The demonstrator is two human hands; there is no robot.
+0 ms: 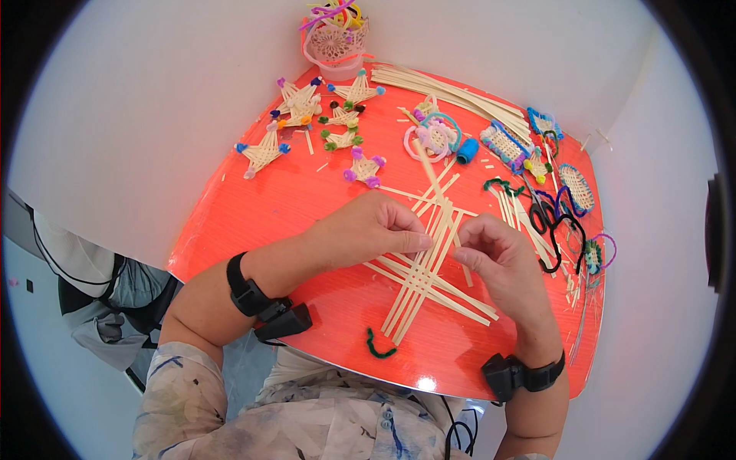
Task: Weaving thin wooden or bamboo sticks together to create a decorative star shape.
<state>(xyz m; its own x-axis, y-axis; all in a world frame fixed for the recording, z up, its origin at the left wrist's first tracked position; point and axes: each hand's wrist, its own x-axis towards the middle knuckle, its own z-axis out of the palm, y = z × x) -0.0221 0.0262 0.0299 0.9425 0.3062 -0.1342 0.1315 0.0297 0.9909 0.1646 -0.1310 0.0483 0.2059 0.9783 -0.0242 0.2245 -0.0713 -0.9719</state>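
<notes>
Straw stars [263, 155], some overlapping, lie at upper left on a red table [253, 211], near a basket [336, 57] whose contents run off the top edge. At centre, the left hand [377, 226] covers part of the woven strips [418, 282]; the right hand [502, 264], apart from it, curls at their right side. Whether either pinches a strip cannot be told. At right, scissors [541, 221] lie partly obscured among dark pipe cleaners [568, 219].

Red table [245, 207] under my left hand [372, 230] and right hand [506, 264]. White wall [475, 31] beyond both. Black chair [75, 297], pale-blue floor [46, 368] off left. Light glare [427, 382] nearer me.
</notes>
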